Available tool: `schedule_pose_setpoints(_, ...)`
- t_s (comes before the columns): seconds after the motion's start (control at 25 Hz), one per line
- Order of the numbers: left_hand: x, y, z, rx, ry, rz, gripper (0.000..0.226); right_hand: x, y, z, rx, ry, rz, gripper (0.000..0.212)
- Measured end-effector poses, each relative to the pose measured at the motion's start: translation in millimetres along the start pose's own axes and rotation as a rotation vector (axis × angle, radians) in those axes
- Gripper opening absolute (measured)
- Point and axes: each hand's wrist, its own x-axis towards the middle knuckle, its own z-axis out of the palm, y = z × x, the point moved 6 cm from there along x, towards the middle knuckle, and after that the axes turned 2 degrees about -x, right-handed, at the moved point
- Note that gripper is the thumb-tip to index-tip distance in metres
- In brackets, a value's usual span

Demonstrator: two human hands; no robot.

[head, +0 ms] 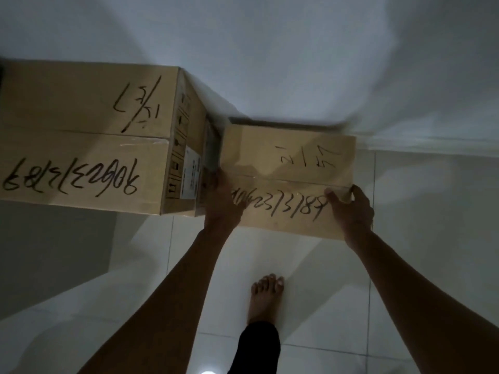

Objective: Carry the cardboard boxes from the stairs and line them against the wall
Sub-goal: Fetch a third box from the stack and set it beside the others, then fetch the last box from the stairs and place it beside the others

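A small cardboard box (286,168) with black handwritten numbers on top sits low against the white wall (270,63). My left hand (220,201) grips its left near corner and my right hand (351,209) grips its right near corner. Directly to its left stands a taller, larger cardboard box (86,136), also marked with black numbers and taped along the top. The two boxes touch or nearly touch side by side. Whether the small box rests on the floor is hidden from me.
White tiled floor (418,238) spreads below and to the right of the boxes. My bare foot (266,298) stands on the tiles just behind the small box. The large box casts a dark shadow (54,252) on the floor at left.
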Motion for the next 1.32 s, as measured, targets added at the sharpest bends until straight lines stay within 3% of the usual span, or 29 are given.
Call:
schedule_pose_setpoints(0.16,-10.8,1.2,6.0,0.189,-0.04,0.18,0.086,-0.9,-22.0,24.8,-0.01,-0.027,-0.058,0.058)
schedule_pose_setpoints(0.32,-3.0,3.2,-3.1,0.347,-0.126,0.148,0.087,4.0,-34.8,28.2,-0.064,-0.134,-0.022,0.059)
schedule_pose_setpoints(0.48,-18.0,26.7,-21.4,0.397,-0.211,0.098,0.081,-9.3,-34.5,-14.0,-0.109,-0.2,-0.034,0.075)
schedule_pose_setpoints(0.68,-102.7,142.7,-22.6,0.506,-0.251,0.294,0.072,-69.0,22.8,-152.9,-0.01,-0.098,0.051,0.072)
schedule_pose_setpoints(0.88,-282.3,338.8,37.3,0.532,-0.41,0.627,0.074,-167.7,144.8,-378.3,0.074,0.081,0.173,0.069)
schedule_pose_setpoints(1.12,-470.9,536.8,169.2,0.494,-0.53,0.907,0.073,-240.3,302.5,-571.3,0.113,0.257,0.341,0.069)
schedule_pose_setpoints(1.32,-561.9,637.8,311.9,0.61,-0.629,1.14,0.073,-228.7,440.6,-685.0,0.145,0.426,0.462,0.069)
